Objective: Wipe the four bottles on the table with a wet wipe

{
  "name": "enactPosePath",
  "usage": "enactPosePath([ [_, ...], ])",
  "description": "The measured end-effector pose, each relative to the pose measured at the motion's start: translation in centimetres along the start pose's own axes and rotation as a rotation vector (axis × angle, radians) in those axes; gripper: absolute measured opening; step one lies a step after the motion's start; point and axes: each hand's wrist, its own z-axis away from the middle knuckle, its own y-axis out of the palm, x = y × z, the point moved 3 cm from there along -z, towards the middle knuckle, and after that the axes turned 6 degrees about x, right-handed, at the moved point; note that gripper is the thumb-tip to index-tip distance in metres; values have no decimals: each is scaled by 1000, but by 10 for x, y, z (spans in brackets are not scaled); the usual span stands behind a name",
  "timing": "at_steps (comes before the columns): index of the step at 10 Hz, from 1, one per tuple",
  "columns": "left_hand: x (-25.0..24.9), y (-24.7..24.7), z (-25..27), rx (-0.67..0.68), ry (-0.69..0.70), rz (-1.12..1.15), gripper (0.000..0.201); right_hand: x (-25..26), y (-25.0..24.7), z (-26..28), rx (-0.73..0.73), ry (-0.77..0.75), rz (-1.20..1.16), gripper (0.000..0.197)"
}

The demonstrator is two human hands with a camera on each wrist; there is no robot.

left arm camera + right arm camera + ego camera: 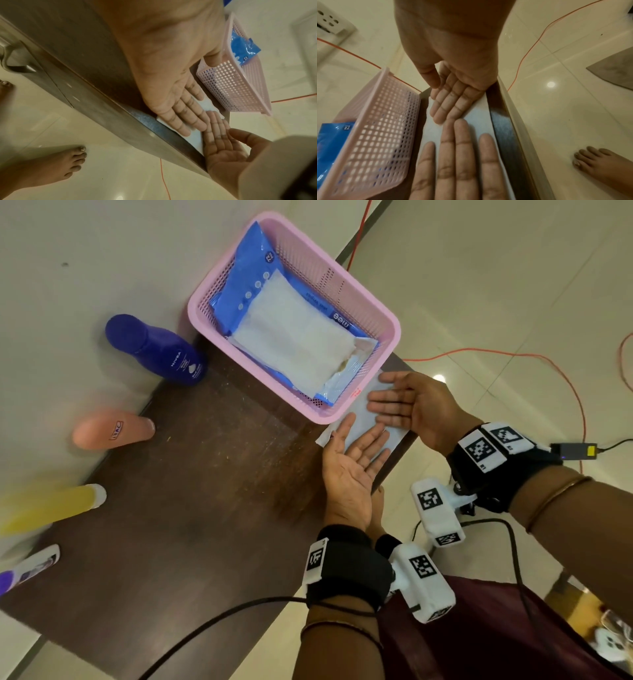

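A white wet wipe lies spread on the dark table's near edge, just in front of the pink basket. My left hand and right hand both rest on it with straight fingers and palms showing, fingertips almost meeting. The left wrist view shows the left fingers flat on the wipe; the right wrist view shows the right fingers on it too. At the table's left side are a blue Nivea bottle, a peach bottle, a blurred yellow bottle and a white-and-purple bottle.
The basket holds a blue wet-wipe pack, open with white wipes showing. An orange cable runs over the tiled floor beside the table. Black cables trail from my wrists. A bare foot stands below the table edge.
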Motion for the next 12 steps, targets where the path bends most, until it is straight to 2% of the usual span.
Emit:
enactPosePath([
  [2, 2, 13, -14, 38, -4, 33, 54, 10, -14, -4, -40, -32, -6, 26],
  [4, 1, 8, -5, 69, 25, 110, 47, 6, -9, 1, 22, -24, -15, 27],
  [5, 0, 4, -2, 58, -5, 105, 46, 4, -4, 1, 61, 31, 13, 29],
  [7, -3, -4, 0, -33, -25, 101, 46, 4, -5, -4, 26, 91, -21, 26],
  [8, -5, -11, 8, -147, 14, 11, 41, 5, -2, -2, -1, 92, -17, 26],
  [9, -8, -25, 18, -394, 197, -193, 29, 7, 5, 2, -83, 72, 18, 23],
  [10, -10, -42, 34, -561, 344, -321, 23, 5, 13, 6, -155, 53, 52, 18],
  [11, -16, -63, 47, -640, 417, -389, 20, 4, 19, 7, -203, 14, 73, 17],
  [12, -13, -97, 82, -790, 405, -528, 18, -5, 21, 15, -276, -20, 84, 16],
])
